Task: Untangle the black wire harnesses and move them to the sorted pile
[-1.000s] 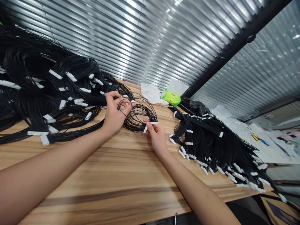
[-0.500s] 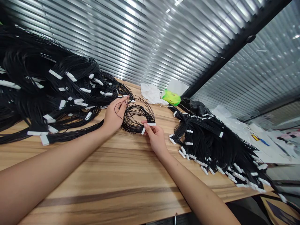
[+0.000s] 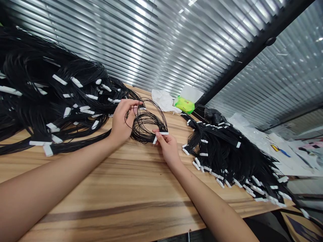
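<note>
Pinching a black cable coil (image 3: 138,135) by its white connectors (image 3: 164,133) over the wooden table (image 3: 118,188), clamping the right hand (image 3: 169,147) on them, thumb against fingers, at the coil's near right edge; curving the left hand (image 3: 122,122), thumb and fingers slightly parted, about a thin strand (image 3: 126,120) by the coil's left edge, not showing clearly whether gripping it; facing one cable heap (image 3: 50,97) left of the coil, another heap (image 3: 229,158) right of it, and a green packet (image 3: 184,105) beyond it, rightward
</note>
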Demonstrator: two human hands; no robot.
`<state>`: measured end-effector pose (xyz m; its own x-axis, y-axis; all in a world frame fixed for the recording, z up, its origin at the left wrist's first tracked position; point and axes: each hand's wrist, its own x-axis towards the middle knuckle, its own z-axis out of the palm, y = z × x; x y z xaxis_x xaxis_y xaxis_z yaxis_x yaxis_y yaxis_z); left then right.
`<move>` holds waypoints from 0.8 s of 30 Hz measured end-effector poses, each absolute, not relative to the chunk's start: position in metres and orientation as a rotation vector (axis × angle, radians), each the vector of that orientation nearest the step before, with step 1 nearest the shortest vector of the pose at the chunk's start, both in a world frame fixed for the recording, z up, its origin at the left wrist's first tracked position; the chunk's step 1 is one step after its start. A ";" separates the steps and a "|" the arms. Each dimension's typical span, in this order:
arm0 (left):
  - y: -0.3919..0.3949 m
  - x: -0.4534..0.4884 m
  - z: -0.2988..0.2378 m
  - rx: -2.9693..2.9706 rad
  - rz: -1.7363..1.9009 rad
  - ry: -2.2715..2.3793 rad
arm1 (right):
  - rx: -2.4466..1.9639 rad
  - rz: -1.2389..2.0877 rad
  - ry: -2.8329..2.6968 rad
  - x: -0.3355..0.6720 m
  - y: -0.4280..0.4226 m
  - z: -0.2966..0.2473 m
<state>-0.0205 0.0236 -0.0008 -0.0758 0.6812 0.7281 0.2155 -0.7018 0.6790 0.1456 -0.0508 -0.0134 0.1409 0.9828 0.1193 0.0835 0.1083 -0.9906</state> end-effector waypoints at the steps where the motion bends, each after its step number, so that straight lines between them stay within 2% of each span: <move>1: 0.023 -0.021 0.000 1.879 1.843 0.976 | -1.246 0.980 -1.207 0.145 -0.051 -0.014; 9: 0.034 -0.022 -0.009 1.671 1.691 0.919 | -1.214 1.018 -1.185 0.146 -0.051 -0.009; 17: 0.051 -0.028 -0.015 1.356 1.537 0.970 | -1.113 1.402 -1.369 0.161 -0.047 -0.003; 24: 0.049 -0.026 -0.010 1.298 1.561 0.965 | -1.191 1.505 -1.401 0.172 -0.041 -0.004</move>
<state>-0.0263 0.0489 -0.0096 -0.0844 0.9444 0.3178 -0.1384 -0.3270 0.9348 0.1722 -0.0411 -0.0043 -0.2885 0.9475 -0.1379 0.0698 -0.1228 -0.9900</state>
